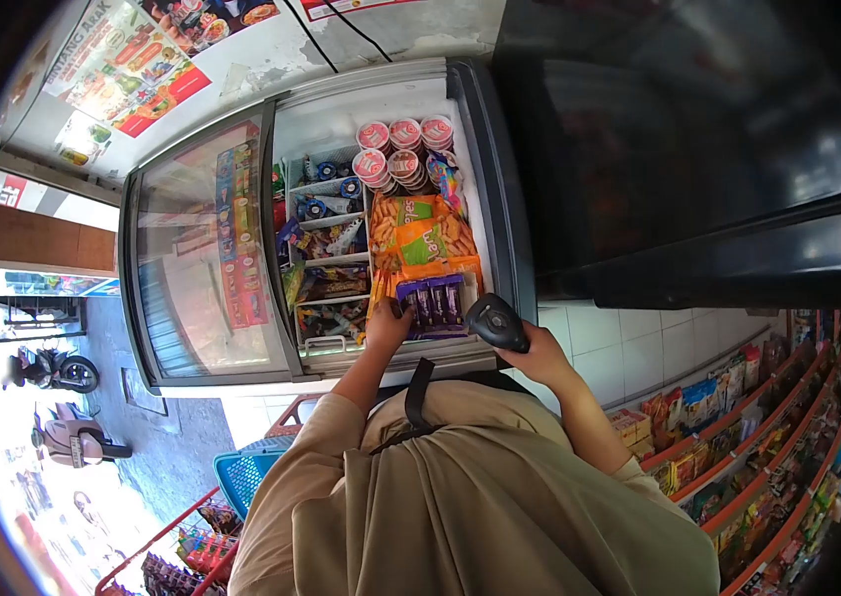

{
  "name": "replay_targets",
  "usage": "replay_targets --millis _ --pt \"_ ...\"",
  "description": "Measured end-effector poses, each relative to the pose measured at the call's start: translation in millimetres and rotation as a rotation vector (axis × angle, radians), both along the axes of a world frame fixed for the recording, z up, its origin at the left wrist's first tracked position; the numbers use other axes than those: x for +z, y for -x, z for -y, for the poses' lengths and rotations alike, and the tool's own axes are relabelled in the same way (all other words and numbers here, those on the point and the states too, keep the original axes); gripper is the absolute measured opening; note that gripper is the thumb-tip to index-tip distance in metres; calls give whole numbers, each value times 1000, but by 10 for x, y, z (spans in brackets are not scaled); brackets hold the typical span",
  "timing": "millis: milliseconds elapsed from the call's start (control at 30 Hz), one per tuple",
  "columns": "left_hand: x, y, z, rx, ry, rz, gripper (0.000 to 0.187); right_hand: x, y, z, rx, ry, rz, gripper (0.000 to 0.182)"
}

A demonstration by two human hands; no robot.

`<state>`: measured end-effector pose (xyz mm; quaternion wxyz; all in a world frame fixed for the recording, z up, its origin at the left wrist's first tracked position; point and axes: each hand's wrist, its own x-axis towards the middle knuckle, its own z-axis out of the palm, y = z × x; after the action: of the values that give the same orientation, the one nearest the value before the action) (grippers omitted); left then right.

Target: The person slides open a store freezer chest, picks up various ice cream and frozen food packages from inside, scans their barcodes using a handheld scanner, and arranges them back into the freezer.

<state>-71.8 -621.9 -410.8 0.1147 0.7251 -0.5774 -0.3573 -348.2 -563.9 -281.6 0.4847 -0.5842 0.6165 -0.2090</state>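
Note:
My right hand (539, 356) is wrapped round a black handheld barcode scanner (497, 323), held over the front right corner of an open chest freezer. My left hand (388, 324) reaches into the freezer, its fingers closed at the left edge of a purple box (434, 306) of dark purple wrapped bars. Right behind that box lie orange and green bags of frozen fries (422, 241). Several ice cream cups (404, 164) with pink and brown lids are stacked at the back. White wire dividers on the left hold wrapped ice creams (336, 283).
A sliding glass lid (204, 248) covers the freezer's left half. To the right stands a large black glossy cabinet (698, 159), with shelves of packaged snacks (698, 402) below it. At lower left are a blue basket (246, 477) and a red rack of snacks (204, 544). Motorbikes (73, 437) stand outside.

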Motion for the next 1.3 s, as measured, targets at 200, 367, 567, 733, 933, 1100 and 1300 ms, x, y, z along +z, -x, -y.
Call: replay_targets --millis 200,367,567,733,933,1100,1300 --pt "-190 -14 -46 40 191 -48 37 -292 -176 110 -166 -86 194 39" --pt "-94 -62 -13 53 31 -150 38 -612 -381 318 -103 -194 135 36" --pt "172 -30 -32 68 124 -91 39 -352 -590 545 333 -121 -185 46" --pt "495 89 32 -380 322 360 36 -401 -574 575 236 -183 -141 46" --pt "451 464 107 -510 -93 628 41 -308 -421 491 174 -234 -114 45" --pt "189 510 182 -532 -31 665 24 -312 -337 367 155 -224 -108 45" --pt "227 487 182 -503 -76 571 17 -246 -279 273 118 -261 -80 45"
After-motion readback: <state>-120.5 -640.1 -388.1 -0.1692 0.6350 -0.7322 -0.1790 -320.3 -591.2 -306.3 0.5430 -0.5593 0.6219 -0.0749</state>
